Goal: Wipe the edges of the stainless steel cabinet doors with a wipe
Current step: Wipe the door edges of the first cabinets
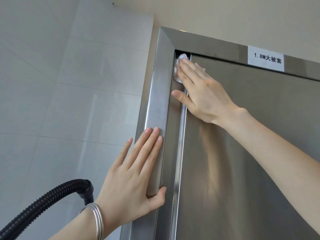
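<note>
Presses a crumpled white wipe (180,64) into the top left corner of the cabinet door (251,144) with the right hand (199,90), fingers straight and flat. Rests the left hand (136,175), spread wide, on the steel frame (159,101) left of the door, lower down. White label (266,60) above the door.

Black ribbed hose (86,187) arcs in, lower left, before grey tiled wall (52,84). White label (266,60), upper right, reads "1.8M大被套". Beige ceiling (225,14) above.
</note>
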`<state>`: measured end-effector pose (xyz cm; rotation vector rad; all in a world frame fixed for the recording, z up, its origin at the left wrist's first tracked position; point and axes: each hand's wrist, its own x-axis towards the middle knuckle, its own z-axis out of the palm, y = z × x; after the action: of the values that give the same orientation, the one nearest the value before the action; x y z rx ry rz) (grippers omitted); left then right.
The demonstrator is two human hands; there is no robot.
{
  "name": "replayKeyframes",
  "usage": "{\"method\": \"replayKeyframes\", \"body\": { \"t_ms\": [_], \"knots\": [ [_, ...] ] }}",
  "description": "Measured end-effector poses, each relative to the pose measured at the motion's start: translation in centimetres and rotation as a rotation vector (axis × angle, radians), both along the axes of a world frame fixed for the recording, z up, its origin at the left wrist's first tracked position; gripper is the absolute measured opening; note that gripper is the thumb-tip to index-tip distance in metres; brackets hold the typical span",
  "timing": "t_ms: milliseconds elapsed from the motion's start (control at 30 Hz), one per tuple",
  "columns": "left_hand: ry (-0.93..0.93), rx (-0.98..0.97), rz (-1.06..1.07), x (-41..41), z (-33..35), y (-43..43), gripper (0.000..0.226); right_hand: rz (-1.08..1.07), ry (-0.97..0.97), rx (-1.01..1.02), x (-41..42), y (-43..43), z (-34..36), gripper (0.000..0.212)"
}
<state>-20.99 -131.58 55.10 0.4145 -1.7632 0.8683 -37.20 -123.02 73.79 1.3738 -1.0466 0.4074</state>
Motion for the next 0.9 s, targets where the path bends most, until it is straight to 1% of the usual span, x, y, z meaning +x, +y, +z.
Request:
{"method": "replayKeyframes", "body": {
  "t_ms": [67, 133, 200, 300, 400, 500, 600, 667, 767, 833, 900],
  "knots": [
    [-0.004, 0.003, 0.020, 0.1, 0.0, 0.0, 0.095, -0.006, 0.020, -0.003, -0.2, -0.1, -0.9, 0.069],
    [-0.005, 0.006, 0.028, 0.1, -0.1, 0.1, 0.095, -0.004, 0.026, -0.009, -0.4, -0.1, -0.5, 0.065],
    [-0.009, 0.010, 0.038, 0.0, -0.2, 0.1, 0.096, 0.021, -0.006, -0.017, -0.1, -0.2, 0.9, 0.061],
    [0.000, 0.009, 0.041, 0.1, -0.1, -0.1, 0.096, 0.057, -0.037, -0.012, 0.2, -0.3, 1.2, 0.061],
    [-0.006, 0.009, 0.019, 0.2, -0.1, -0.1, 0.094, 0.074, 0.005, 0.042, -0.4, 0.3, -2.9, 0.069],
    [-0.065, -0.021, -0.025, 0.7, 0.3, -0.3, 0.089, 0.088, 0.103, 0.098, -1.3, 0.7, -6.3, 0.065],
    [-0.109, -0.100, -0.036, 2.4, 2.3, -1.4, 0.073, 0.105, 0.050, 0.106, -1.3, 0.6, -6.4, 0.065],
    [-0.113, -0.145, -0.033, 3.2, 4.7, -1.9, 0.066, 0.123, 0.000, 0.096, -1.0, 0.2, -7.9, 0.065],
    [-0.174, -0.172, -0.048, 2.5, 7.9, -1.7, 0.065, 0.142, -0.050, 0.130, -0.8, 0.0, -14.1, 0.064],
    [-0.225, -0.190, -0.055, 2.1, 8.9, -1.5, 0.066, 0.129, -0.014, 0.172, -0.8, 0.4, -18.5, 0.063],
    [-0.248, -0.202, -0.058, 2.2, 9.1, -1.5, 0.066, 0.100, 0.007, 0.195, -0.9, 0.9, -20.0, 0.060]
  ]
}}
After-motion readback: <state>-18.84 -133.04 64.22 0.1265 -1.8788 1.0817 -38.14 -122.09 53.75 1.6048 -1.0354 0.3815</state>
